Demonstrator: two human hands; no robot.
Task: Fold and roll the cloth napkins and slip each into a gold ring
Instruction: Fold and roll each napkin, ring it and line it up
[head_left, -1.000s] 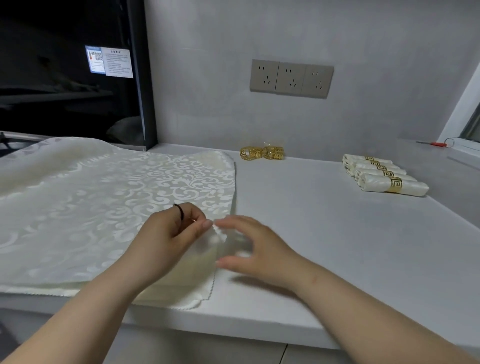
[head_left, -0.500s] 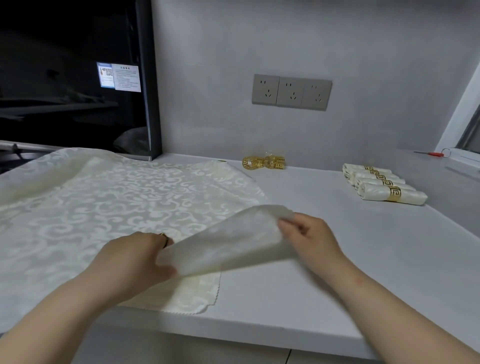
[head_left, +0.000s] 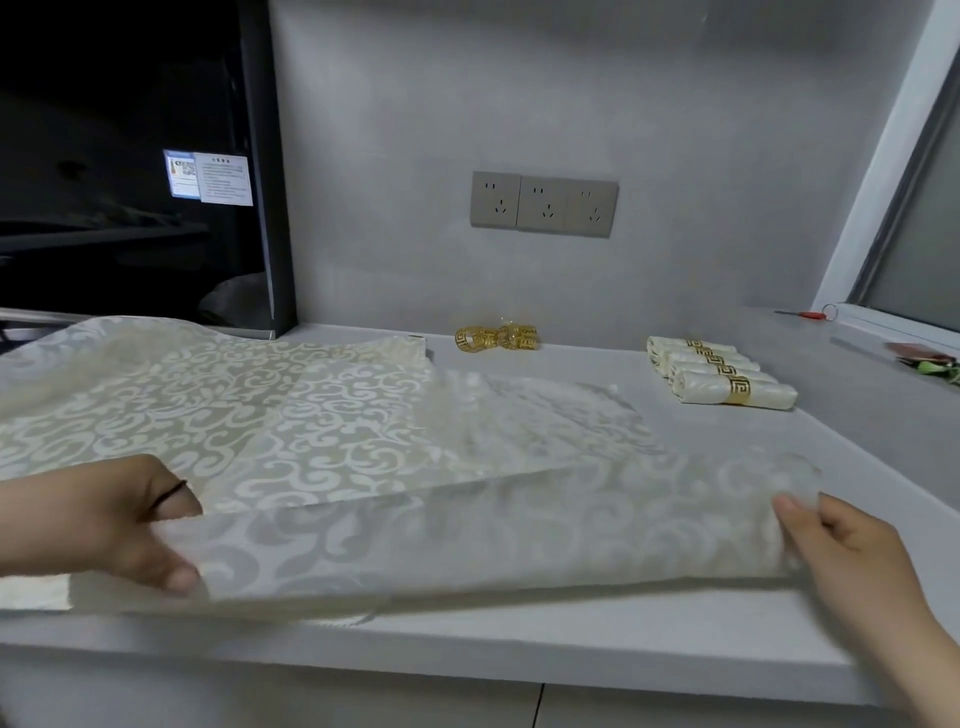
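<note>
A cream damask napkin (head_left: 488, 525) is stretched wide above the counter's front edge. My left hand (head_left: 119, 519) grips its left corner and my right hand (head_left: 852, 551) pinches its right corner. Under and behind it lies a stack of more patterned napkins (head_left: 208, 405) on the left of the counter. Two loose gold rings (head_left: 496, 338) sit by the back wall. Several rolled napkins in gold rings (head_left: 719, 376) lie in a row at the back right.
The grey counter (head_left: 857, 447) runs right to a window sill with a red-handled tool (head_left: 808, 313). A small dark and green item (head_left: 930, 358) lies at the far right. A black appliance (head_left: 130, 156) stands at the back left. Wall sockets (head_left: 543, 204) are above the rings.
I lifted the top napkin's corner off the stack and pulled it out to the right. My hands have moved apart and the napkin now hangs spread between them.
</note>
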